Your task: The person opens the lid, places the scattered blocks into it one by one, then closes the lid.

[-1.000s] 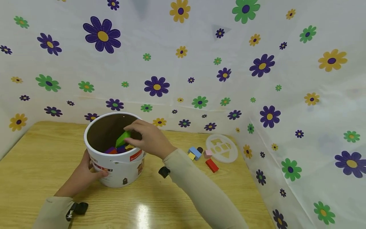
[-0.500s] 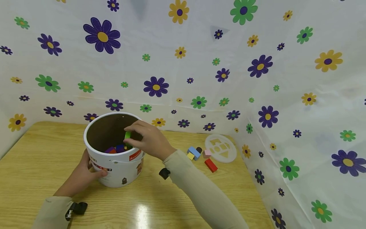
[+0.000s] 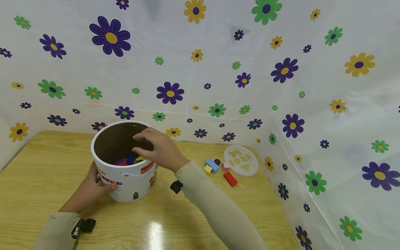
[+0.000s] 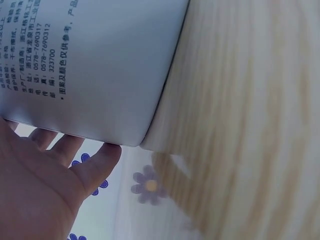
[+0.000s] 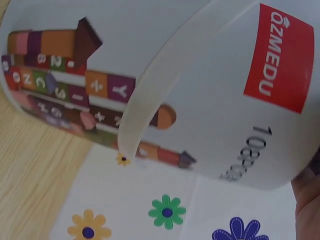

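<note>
A white bucket [image 3: 126,184] with printed pictures stands on the wooden table. My left hand [image 3: 88,191] holds its near left side, thumb across the front; in the left wrist view the fingers [image 4: 100,162] lie along the bucket's wall. Over the right rim, my right hand [image 3: 164,148] reaches into the mouth, thumb and fingers apart with nothing between them. Below the fingertips lie several toy blocks, among them a red block [image 3: 123,163], a blue block [image 3: 131,159] and a yellow block [image 3: 140,158]. The bucket's front wall hides much of the pile.
To the right on the table lie a light blue block [image 3: 214,165], a small yellow block [image 3: 207,169], a pink block [image 3: 225,166], a dark round piece [image 3: 217,162] and a red block [image 3: 230,179]. Behind them is a white lid [image 3: 229,152] with shaped holes, near the flowered cloth wall [image 3: 187,73].
My right hand pinched a green block inside the bucket, turned it upright and let it go; its fingers have parted. My left hand has stayed on the bucket.
</note>
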### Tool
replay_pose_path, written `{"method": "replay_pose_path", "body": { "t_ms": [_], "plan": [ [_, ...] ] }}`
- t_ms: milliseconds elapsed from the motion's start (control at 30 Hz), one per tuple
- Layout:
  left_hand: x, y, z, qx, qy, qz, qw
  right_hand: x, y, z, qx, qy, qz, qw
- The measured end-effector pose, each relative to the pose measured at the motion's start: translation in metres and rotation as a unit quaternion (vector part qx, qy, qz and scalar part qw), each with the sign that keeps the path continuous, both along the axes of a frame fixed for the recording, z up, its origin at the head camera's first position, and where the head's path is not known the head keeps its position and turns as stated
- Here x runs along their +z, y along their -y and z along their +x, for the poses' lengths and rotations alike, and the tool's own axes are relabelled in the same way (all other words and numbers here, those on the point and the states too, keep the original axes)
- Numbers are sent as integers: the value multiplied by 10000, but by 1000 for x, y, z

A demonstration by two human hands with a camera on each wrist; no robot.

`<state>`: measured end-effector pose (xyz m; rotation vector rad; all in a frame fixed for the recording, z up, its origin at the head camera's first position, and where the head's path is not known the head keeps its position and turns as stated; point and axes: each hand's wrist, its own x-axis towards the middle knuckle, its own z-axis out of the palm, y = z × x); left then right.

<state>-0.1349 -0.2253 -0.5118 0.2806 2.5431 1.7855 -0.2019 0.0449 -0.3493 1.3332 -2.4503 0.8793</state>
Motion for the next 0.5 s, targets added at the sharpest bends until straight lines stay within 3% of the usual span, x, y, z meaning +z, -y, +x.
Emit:
{"method": "replay_pose_path", "body": {
  "t_ms": [233,367,500],
  "plan": [
    [-1,2,2,19,56,-11,10000,-7,-41,4,-179,-416,-201,9988],
    [0,1,1,4,43,14,10000,-20,-76,0,-625,-546,-389,9958],
    [-1,-1,-1,26,55,11,10000,-36,-118,-1,-1132,-361,-460,9919]
  ]
}}
